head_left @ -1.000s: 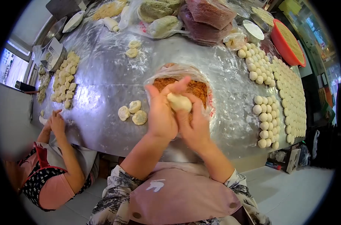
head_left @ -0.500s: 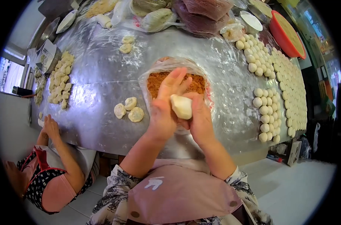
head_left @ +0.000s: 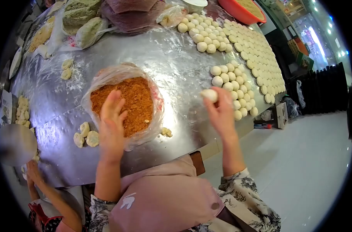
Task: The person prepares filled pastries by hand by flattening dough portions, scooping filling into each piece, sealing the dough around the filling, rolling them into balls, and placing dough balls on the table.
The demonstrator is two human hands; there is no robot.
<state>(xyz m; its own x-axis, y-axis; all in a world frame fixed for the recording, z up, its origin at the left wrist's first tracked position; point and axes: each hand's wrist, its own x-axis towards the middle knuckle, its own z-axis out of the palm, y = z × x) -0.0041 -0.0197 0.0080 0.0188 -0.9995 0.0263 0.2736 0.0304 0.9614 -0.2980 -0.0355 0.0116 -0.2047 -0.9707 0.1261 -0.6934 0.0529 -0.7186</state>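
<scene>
My right hand (head_left: pixel 220 110) pinches a white dough ball (head_left: pixel 209 95) between thumb and fingers, just left of a group of round dough balls (head_left: pixel 238 86). Over the left part of a plastic bag (head_left: pixel 159 104) of reddish-brown filling (head_left: pixel 137 101) is my left hand (head_left: pixel 113 125), fingers apart and holding nothing. Small dough scraps (head_left: pixel 166 132) lie right of the bag. Left of my left hand are three dough pieces (head_left: pixel 92 138) on the metal table (head_left: pixel 183 73).
Flattened dough rounds (head_left: pixel 257 58) cover the table's right side, beside more balls (head_left: pixel 207 34). Bags of purple (head_left: pixel 133 13) and green (head_left: pixel 81 17) filling and a red basin (head_left: pixel 243 11) stand at the back. A co-worker's arm (head_left: pixel 54 197) is at lower left.
The view has turned right. My hands have separated; the right one has carried the dough ball toward the rows of balls, while the left has let go of it and opened.
</scene>
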